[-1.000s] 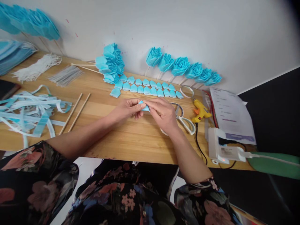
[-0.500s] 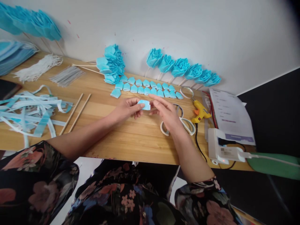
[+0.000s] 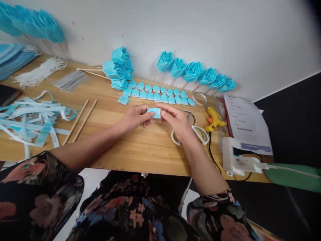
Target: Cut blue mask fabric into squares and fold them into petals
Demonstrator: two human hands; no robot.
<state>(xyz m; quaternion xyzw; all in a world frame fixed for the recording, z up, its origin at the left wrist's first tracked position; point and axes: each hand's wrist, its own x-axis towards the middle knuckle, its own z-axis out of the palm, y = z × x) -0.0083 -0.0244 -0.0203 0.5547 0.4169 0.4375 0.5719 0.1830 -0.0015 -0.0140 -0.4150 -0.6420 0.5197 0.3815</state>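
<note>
Above the wooden table, a small folded piece of light-blue fabric [image 3: 157, 113] is pinched between my two hands. My left hand [image 3: 138, 116] grips its left end between thumb and fingers. At the right end, the thumb and fingertips of my right hand [image 3: 177, 119] are closed on its edge. Behind them lie two rows of folded blue petals [image 3: 150, 96], with a single petal [image 3: 123, 99] at the left. Scissors [image 3: 201, 134] with pale handles lie partly hidden under my right hand.
Blue fabric flowers on sticks [image 3: 192, 72] lean against the wall; more flowers [image 3: 119, 68] lie on the table. A yellow glue gun [image 3: 214, 119], tape roll [image 3: 200, 98] and white power strip [image 3: 230, 157] are at right. Wooden sticks [image 3: 84, 121] and cut strips [image 3: 37, 113] lie left.
My right hand has moved slightly left, and its thumb and fingers have closed on the right edge of the blue fabric piece. My left hand keeps its hold.
</note>
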